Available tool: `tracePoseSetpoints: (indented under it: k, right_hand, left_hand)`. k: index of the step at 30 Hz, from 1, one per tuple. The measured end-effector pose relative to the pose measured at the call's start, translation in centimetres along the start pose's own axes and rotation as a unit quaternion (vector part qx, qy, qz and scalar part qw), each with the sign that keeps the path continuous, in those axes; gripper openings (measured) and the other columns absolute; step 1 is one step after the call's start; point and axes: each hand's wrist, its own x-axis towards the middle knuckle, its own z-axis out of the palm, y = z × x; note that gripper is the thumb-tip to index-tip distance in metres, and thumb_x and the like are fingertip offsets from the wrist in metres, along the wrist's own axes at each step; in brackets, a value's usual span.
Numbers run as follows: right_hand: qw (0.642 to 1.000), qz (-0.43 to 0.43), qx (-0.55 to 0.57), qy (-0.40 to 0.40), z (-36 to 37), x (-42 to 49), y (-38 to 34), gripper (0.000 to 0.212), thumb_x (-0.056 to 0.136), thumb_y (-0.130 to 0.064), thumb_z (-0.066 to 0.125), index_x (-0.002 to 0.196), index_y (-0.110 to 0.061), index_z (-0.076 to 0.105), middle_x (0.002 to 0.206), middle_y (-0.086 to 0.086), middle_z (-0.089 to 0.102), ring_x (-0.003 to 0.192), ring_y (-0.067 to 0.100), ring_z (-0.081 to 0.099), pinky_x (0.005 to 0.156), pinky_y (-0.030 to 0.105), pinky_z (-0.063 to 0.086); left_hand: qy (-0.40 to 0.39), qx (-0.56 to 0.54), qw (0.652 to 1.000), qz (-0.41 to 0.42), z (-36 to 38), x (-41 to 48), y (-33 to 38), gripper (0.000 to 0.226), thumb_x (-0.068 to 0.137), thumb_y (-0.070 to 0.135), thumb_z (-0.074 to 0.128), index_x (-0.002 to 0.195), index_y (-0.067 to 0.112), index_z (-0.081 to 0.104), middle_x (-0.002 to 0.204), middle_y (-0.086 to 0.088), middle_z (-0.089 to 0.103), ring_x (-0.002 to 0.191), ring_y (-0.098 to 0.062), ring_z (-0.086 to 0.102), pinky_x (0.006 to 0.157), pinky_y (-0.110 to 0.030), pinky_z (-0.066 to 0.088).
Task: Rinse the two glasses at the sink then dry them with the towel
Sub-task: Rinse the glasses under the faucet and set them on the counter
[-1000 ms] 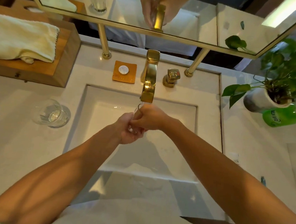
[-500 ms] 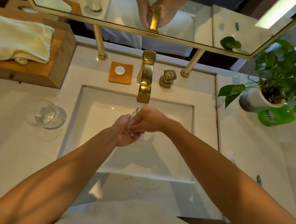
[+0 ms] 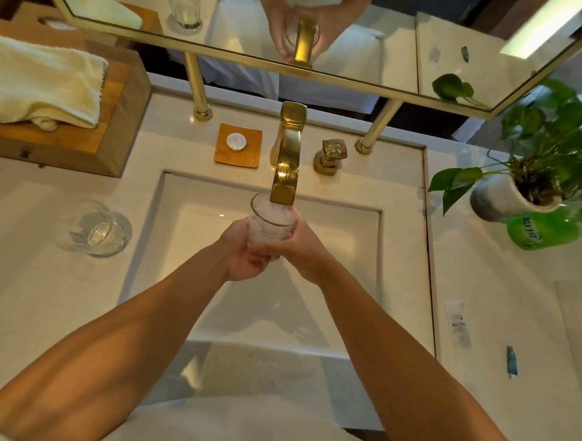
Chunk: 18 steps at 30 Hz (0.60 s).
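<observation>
On the head view I am in the rinsing step, on the first glass point(image 3: 273, 219). It stands upright under the tap point(image 3: 286, 165), over the far half of the sink point(image 3: 179, 247), with its mouth just below the spout and frothy water inside. My left grip point(image 3: 243, 251) is curled round its lower left side and base. My right grip point(image 3: 303, 251) is wrapped round its right side. Both are clamped on the glass, which sits between them with its rim clear above my fingers.

The second glass point(image 3: 95, 228) stands on the table point(image 3: 23, 289) left of the sink, well apart from both grips. The towel point(image 3: 42, 82) lies on a wooden box point(image 3: 117, 141) at the table's far left corner.

I judge the next move is to tip this glass and pour it out into the sink. That calls for a firm hold, since wet glass is likely slippery. Then it goes down on the table and I reach left for the second glass. Drying comes after that.
</observation>
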Motion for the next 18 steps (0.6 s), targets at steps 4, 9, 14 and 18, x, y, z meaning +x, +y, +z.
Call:
tracePoseSetpoints:
  k: [4,9,14,18]
  right_hand:
    - [0.997,-0.010,-0.068,0.028,-0.9,0.5,0.0,0.085,0.059,-0.021,0.091,0.133,-0.017,0.048,0.121,0.011,0.065,0.114,0.027,0.064,0.096,0.048,0.057]
    - [0.992,0.002,-0.125,0.027,-2.0,1.0,0.6,0.091,0.061,-0.018,0.088,0.139,-0.019,0.042,0.129,0.009,0.058,0.116,0.027,0.060,0.089,0.042,0.060]
    - [0.960,0.002,-0.276,-0.050,-2.8,1.6,0.1,0.094,0.069,-0.018,0.091,0.147,-0.018,0.038,0.130,0.006,0.058,0.114,0.021,0.059,0.083,0.025,0.058]
    - [0.967,0.021,-0.236,-0.091,-3.8,1.6,-1.1,0.083,0.065,-0.015,0.093,0.135,-0.017,0.049,0.118,0.009,0.065,0.104,0.025,0.068,0.084,0.041,0.062]
  left_hand:
    - [0.134,0.200,0.968,0.067,0.2,-0.4,0.0,0.029,0.102,0.023,0.051,0.117,0.003,0.064,0.107,-0.021,0.070,0.076,-0.023,0.069,0.060,-0.030,0.061]
    - [0.187,0.690,0.475,0.513,-2.2,-1.7,0.9,0.033,0.080,-0.004,0.072,0.112,0.003,0.065,0.107,-0.014,0.066,0.096,-0.027,0.063,0.083,-0.036,0.057]
    - [0.011,0.796,0.474,0.376,-1.1,-2.2,1.9,0.026,0.082,0.013,0.078,0.107,0.013,0.073,0.102,-0.006,0.071,0.090,-0.022,0.068,0.078,-0.023,0.054]
    - [-0.014,0.844,0.385,0.373,0.1,-1.0,2.4,0.034,0.090,0.022,0.071,0.123,0.016,0.068,0.115,-0.004,0.067,0.103,-0.017,0.064,0.087,-0.028,0.053]
